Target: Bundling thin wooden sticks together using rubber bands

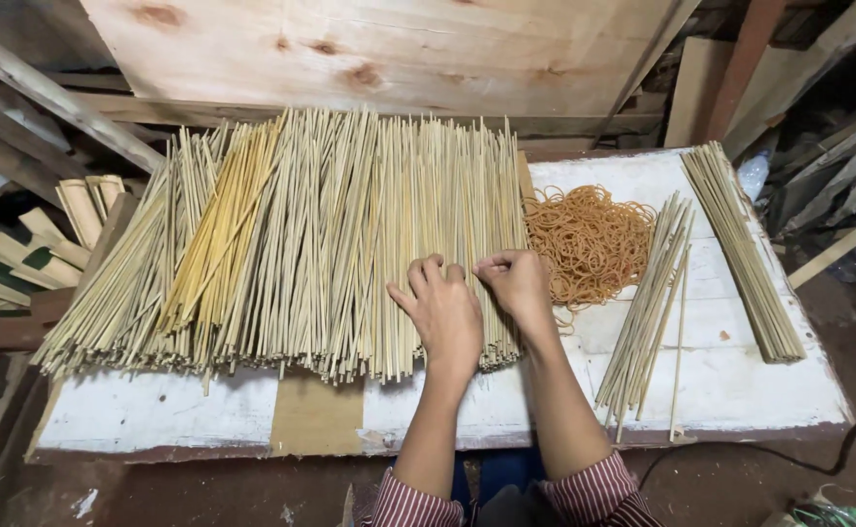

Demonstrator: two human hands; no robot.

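Both your hands rest on the right end of the stick pile (291,244), beside the rubber bands (589,239): left hand (442,312) curled loosely, right hand (516,283) fingers pinching a few sticks. They look light, stiff, snappable; take them mid-length

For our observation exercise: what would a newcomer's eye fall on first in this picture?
First, the big spread of sticks covering the left and middle of the white table, with both hands on its right end: left hand, right hand. Next, the heap of orange rubber bands just right of the hands, and two smaller bundles further right.
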